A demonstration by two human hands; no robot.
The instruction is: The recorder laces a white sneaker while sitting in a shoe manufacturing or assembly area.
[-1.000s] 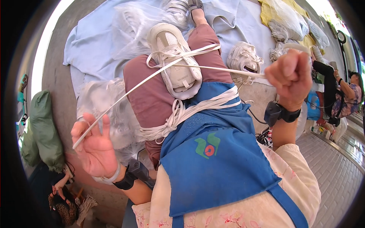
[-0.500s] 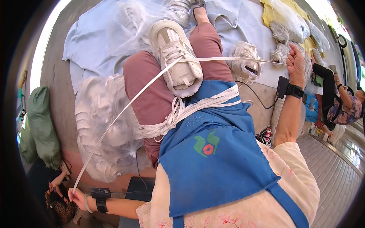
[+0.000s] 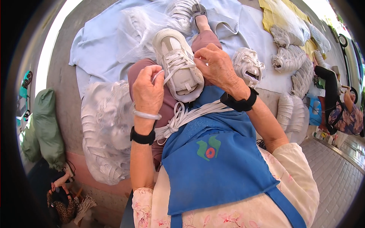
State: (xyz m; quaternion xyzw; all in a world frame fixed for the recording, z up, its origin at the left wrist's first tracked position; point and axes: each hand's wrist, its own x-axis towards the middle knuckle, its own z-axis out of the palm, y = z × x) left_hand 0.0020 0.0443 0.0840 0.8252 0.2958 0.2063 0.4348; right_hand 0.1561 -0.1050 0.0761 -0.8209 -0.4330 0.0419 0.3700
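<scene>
A white and beige sneaker (image 3: 169, 46) rests on my lap, its toe pointing away and its heel toward me. White shoelace (image 3: 184, 67) runs through its eyelets, with a loose length leading to each hand. To the left of the shoe, my left hand (image 3: 149, 90) is closed, pinching a lace end. My right hand (image 3: 219, 69) is bent over the shoe's right side, thumb and fingertips together on the other lace, which shows only in part. A bundle of white laces (image 3: 186, 119) is tied around my thighs over the blue apron (image 3: 216, 182).
Another laced sneaker (image 3: 248, 64) lies on the pale blue cloth (image 3: 95, 45) to the right. Plastic-wrapped shoes (image 3: 106, 129) are at the left, more stacked shoes (image 3: 289, 59) at the right. Green sacks (image 3: 47, 129) stand far left. A person (image 3: 344, 110) sits far right, another (image 3: 62, 205) lower left.
Both hands have come in from far out at either side to the shoe. The lace, stretched taut before, now hangs short and slacker between the hands and the shoe.
</scene>
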